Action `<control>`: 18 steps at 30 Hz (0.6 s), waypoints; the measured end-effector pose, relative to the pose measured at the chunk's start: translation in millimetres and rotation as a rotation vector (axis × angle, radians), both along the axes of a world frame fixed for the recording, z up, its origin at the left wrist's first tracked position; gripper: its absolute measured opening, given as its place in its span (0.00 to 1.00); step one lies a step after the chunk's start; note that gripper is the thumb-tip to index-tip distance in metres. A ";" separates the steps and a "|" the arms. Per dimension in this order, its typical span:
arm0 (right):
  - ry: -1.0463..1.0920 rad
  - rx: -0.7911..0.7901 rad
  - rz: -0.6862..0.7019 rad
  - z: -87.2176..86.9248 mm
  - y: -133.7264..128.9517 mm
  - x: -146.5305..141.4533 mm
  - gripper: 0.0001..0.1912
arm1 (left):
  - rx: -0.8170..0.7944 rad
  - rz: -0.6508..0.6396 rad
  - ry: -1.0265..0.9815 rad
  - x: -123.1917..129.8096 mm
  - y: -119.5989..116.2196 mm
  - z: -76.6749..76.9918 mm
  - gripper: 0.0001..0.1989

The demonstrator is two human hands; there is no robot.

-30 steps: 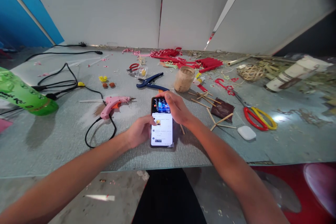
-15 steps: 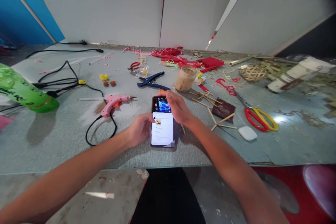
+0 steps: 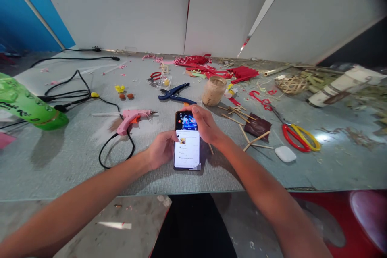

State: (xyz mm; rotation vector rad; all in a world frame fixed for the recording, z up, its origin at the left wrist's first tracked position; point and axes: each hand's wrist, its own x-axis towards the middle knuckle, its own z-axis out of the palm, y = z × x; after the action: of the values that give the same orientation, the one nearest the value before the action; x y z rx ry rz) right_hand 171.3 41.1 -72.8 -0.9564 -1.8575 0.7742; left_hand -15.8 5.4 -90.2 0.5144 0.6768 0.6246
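Note:
A smartphone (image 3: 188,151) with a lit screen stands upright in my view, just above the front part of the table. Its screen has a dark picture at the top and a white page with small text below. My left hand (image 3: 163,149) grips its left edge, the thumb over the screen's side. Round the upper right edge is my right hand (image 3: 205,125), its fingers curled behind the top. Left of the phone lies a pink glue gun (image 3: 130,119); beyond it are blue-handled cutters (image 3: 175,94). A jar of tan contents (image 3: 214,90) stands behind my right hand.
Scissors with red and yellow handles (image 3: 298,137), a white earbud-like case (image 3: 285,154) and thin sticks (image 3: 249,142) lie at right. Red paper strips (image 3: 242,73) are at the back. A green bottle (image 3: 33,107) lies at far left near black cables (image 3: 78,84).
The picture at the top of the phone's screen differs slightly. Both hands and the phone keep their places.

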 end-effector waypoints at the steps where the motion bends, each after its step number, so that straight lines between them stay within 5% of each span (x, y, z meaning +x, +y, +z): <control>1: -0.002 -0.005 -0.001 0.1 -0.1 0.0 0.32 | 0.002 0.001 0.000 0.2 -0.1 0.5 0.16; 18: 0.026 -0.072 -0.004 -3.3 -0.2 -0.5 0.33 | -0.008 0.039 0.034 2.3 -1.8 8.0 0.16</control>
State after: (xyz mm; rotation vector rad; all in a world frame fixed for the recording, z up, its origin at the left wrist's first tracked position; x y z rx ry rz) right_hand 170.8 40.9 -76.1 -0.9903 -1.8153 0.8525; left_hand -13.4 3.6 -82.2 0.5062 0.7226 0.6510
